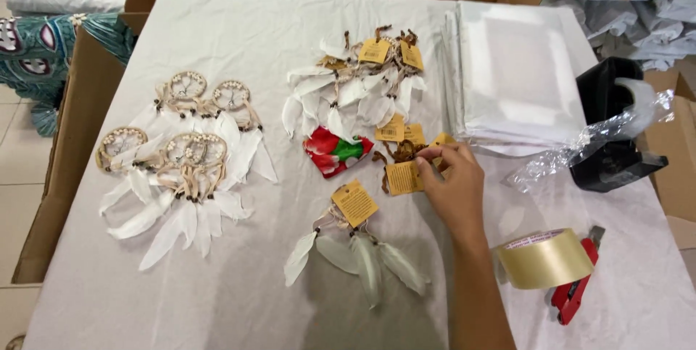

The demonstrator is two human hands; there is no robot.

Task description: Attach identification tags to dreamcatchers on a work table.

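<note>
My right hand point(453, 190) reaches over a small heap of yellow paper tags point(402, 176) with brown strings, fingertips pinching one tag. Just below lies a tagged white-feather dreamcatcher point(355, 245). A red, green and white piece of cloth point(337, 153) sits left of the tags. Behind it is a pile of tagged feather dreamcatchers point(355, 85). On the left lie several untagged beige dreamcatchers point(185, 158) with white feathers. My left hand is out of view.
A stack of white flat bags point(515, 74) lies at the right. A black tape dispenser point(609, 129) trails clear film. A roll of tan tape on a red holder point(551, 259) sits front right. Cardboard boxes point(80, 125) border the white-covered table point(239, 31).
</note>
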